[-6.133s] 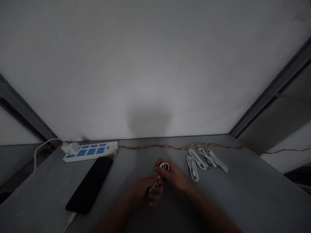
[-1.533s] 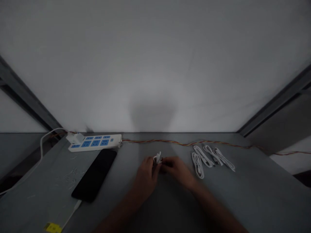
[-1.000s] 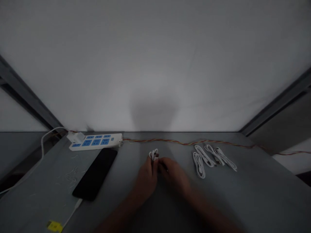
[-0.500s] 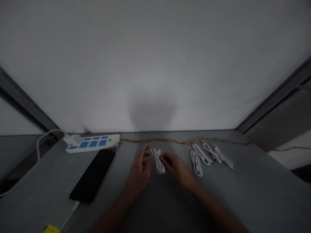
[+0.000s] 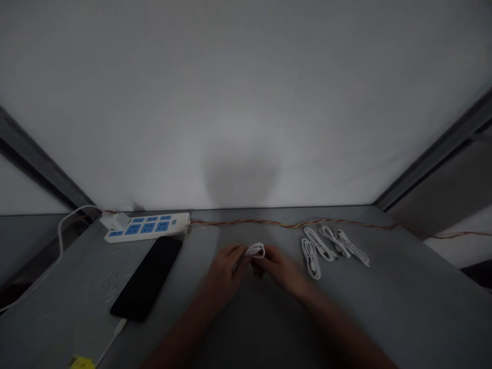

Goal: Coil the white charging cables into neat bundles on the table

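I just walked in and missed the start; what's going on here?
A person holds a coiled white cable between the left hand and right hand. Four more white cables lie coiled on the grey table to the right. To the left are a black smartphone, cable attached, and a power strip.

The bundled white cable [image 5: 255, 250], seen half a second ago running toward the camera with its plug uppermost, is now turned crosswise, its loops directed to the right and the plug hidden. The left hand [image 5: 226, 269], then held open and apart, is brought back to the cable, whose left end is pinched. The right hand [image 5: 275, 264] is shifted from plug to loops, though its grip is hard to make out in this gloom. Since the earliest view, a yellow tag [image 5: 82, 363] is brought partly into sight.
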Demonstrator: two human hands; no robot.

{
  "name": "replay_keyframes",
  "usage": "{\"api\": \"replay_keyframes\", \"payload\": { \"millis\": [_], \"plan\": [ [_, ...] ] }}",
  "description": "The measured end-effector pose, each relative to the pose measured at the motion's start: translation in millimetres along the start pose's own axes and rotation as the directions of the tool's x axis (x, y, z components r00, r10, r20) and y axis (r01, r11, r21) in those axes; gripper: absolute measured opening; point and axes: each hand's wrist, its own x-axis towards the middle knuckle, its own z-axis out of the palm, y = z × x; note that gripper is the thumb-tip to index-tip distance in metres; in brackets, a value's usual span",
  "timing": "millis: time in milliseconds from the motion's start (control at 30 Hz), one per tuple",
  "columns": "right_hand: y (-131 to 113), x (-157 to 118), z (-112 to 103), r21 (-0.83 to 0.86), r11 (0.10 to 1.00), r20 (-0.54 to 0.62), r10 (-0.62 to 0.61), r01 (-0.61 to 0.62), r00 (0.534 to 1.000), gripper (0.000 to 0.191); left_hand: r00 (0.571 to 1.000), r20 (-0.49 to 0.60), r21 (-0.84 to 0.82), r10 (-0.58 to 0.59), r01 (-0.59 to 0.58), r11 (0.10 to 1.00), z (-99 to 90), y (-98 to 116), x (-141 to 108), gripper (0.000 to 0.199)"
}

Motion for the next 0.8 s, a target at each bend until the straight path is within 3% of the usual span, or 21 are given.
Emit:
{"api": "replay_keyframes", "payload": {
  "millis": [133,233,400,567,667,733,800],
  "plan": [
    [-6.4,-1.2,2.3,-0.171,0.984,-0.040,-0.060,0.052,0.997,0.033,0.999,0.021,0.042,-0.041,0.040,0.998,1.2,6.0,-0.3,0.030],
    [-9.6,-1.8,5.0,-0.272,0.956,-0.076,-0.133,0.108,0.988,0.026,0.987,0.070,0.014,-0.145,0.145,0.989,-1.3,10.6,2.9,0.032],
    [-4.4,-2.3,-0.6,-0.565,0.815,-0.050,-0.193,0.132,0.980,0.020,0.915,0.200,-0.141,-0.351,0.381,0.914,-7.1,16.3,8.6,0.035],
    [-1.5,-3.7,-5.2,-0.713,0.660,0.048,-0.291,0.237,0.956,0.020,0.854,0.269,-0.219,-0.445,0.504,0.836,-9.8,18.1,12.1,0.040],
    [-3.1,-4.2,-4.2,-0.781,0.573,0.090,-0.288,0.246,0.953,0.021,0.809,0.308,-0.241,-0.500,0.575,0.782,-9.1,15.8,12.9,0.043],
    [-3.9,-3.9,-4.3,-0.801,0.548,0.095,-0.284,0.243,0.954,0.020,0.778,0.341,-0.257,-0.527,0.617,0.744,-7.5,13.5,12.5,0.046],
    [-3.6,-2.8,-5.7,-0.767,0.601,0.053,-0.290,0.225,0.956,0.019,0.760,0.344,-0.283,-0.551,0.644,0.711,-5.7,11.0,11.3,0.049]
  ]
}}
